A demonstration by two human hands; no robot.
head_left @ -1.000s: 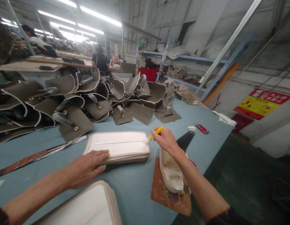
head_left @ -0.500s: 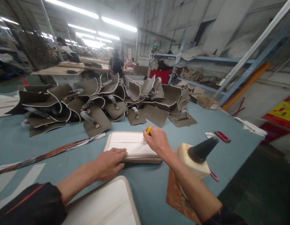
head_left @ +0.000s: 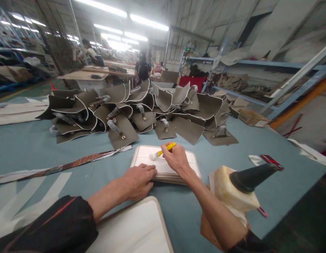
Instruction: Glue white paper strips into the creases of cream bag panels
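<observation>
A stack of pale panels with rounded corners and beige edges (head_left: 193, 162) lies on the table in front of me. My left hand (head_left: 140, 180) rests flat on the stack's near left edge, its fingers stretched out. Over the top panel, my right hand (head_left: 176, 160) is closed around the yellow handle of a paintbrush (head_left: 166, 149). White bristles point left and touch the panel or hover just above it; I cannot tell which. Nearer to me, partly under my left forearm, lies another pale panel with a beige border (head_left: 133, 228).
Beyond the stack is a heap of grey-brown bag pieces (head_left: 126, 130) with wrapped handles. To the right stands a cream bottle with a black cone nozzle (head_left: 223, 184), close to my right forearm. A red item (head_left: 272, 161) and a patterned strip (head_left: 73, 163) lie on the table.
The brush has swung from nearly upright to a low leftward slant, its bristles further left on the panel. My left hand stays on the stack. The whole view has shifted somewhat.
</observation>
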